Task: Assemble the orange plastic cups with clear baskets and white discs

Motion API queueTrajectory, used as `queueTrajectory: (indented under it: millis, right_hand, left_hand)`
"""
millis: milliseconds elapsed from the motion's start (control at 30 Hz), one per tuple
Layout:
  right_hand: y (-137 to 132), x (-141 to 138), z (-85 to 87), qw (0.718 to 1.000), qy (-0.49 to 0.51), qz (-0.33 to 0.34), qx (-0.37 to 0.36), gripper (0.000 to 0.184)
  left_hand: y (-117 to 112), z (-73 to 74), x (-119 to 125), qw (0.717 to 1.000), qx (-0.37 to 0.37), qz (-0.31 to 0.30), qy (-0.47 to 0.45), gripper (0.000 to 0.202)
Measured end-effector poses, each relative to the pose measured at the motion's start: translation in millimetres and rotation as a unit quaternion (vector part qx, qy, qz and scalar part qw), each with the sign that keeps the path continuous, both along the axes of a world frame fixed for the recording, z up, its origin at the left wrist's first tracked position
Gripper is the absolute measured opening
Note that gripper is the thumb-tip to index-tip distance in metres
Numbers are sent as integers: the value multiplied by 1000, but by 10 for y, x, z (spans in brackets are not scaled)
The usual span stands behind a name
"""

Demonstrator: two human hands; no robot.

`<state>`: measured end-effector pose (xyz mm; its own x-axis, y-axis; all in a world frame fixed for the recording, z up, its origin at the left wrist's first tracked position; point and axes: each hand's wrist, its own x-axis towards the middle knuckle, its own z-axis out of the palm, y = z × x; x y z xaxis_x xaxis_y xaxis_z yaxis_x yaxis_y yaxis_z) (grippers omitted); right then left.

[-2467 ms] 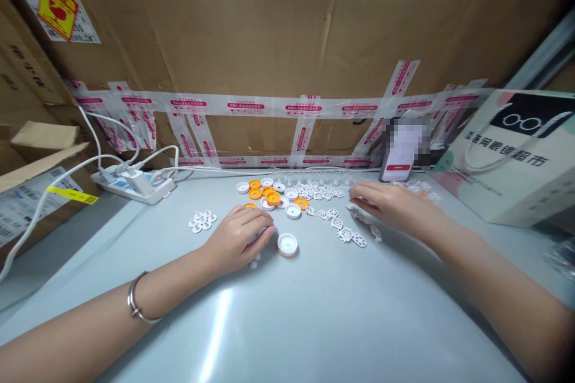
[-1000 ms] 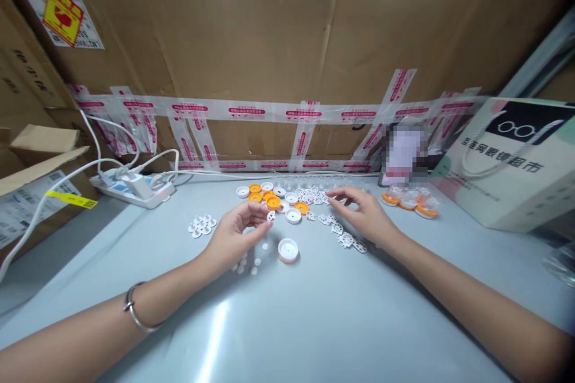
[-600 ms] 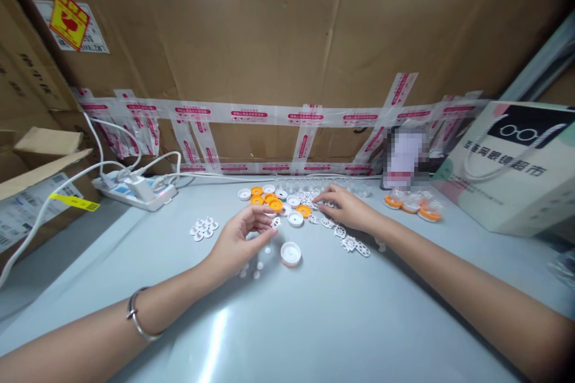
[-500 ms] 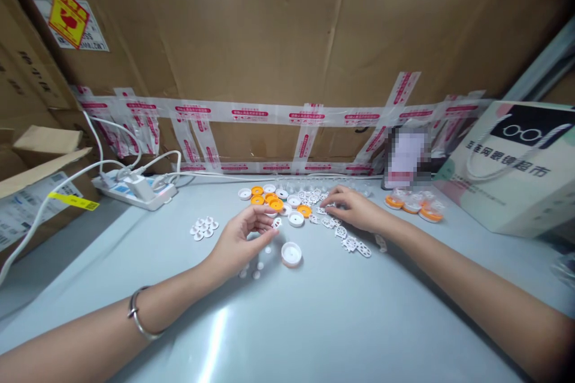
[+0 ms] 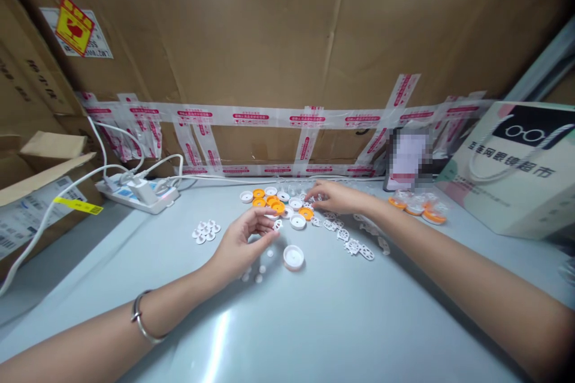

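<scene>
My left hand [image 5: 248,232] is closed in a pinch, with a small white openwork plastic piece [image 5: 277,225] between thumb and fingertips. Close behind it lie orange round discs [image 5: 306,213] and white round discs [image 5: 297,221]. My right hand [image 5: 335,196] reaches over a pile of white openwork pieces [image 5: 320,197], fingers bent and thumb apart from them. A trail of similar white cut-out pieces [image 5: 342,234] runs below its wrist. Between the hands, nearer to me, stands a white round shallow cup [image 5: 293,257]. Several tiny white round parts [image 5: 259,278] lie beneath my left hand.
White stemmed parts [image 5: 206,231] are grouped at left, in front of a power strip [image 5: 139,191] with cables. Orange-based assemblies [image 5: 433,215] sit at right near a phone [image 5: 406,161] and a paper bag [image 5: 507,191]. A large cardboard box [image 5: 269,42] walls off the back.
My right hand has shifted left and slightly back over the white pile, uncovering more pieces by its wrist. My left hand still holds its white piece. The view has shifted slightly.
</scene>
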<state>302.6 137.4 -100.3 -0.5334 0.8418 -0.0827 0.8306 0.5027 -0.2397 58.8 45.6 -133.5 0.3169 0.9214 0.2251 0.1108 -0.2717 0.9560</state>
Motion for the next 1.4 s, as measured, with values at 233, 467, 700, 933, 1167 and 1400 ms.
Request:
queueTrajectory:
  millis: [233,467,700,933,1167,1400]
  right_hand:
    - [103,-21,-7,999,3,4,-37,26]
    - [187,-40,-21,994,-1,-16,-109,16]
    - [108,93,135,991,-16,30,-130,28]
    - [50,124,54,997,14,8,-73,16]
    - [-140,59,185,984,147,-68,-79,15]
    - [-634,-238,105,854,440,-154,-231,29]
  left_hand:
    - [-5,-3,6,1000,-8,-6,-2,28]
    - [-14,3,6,1000,-10,-8,-2,29]
    - [-9,-8,-9,1000,-8,-9,-5,29]
    - [-26,4,-8,1000,4,-2,8,29]
    - [-15,-15,-19,999,29,-2,34,27]
    - [-47,20,-40,989,132,26,60,22]
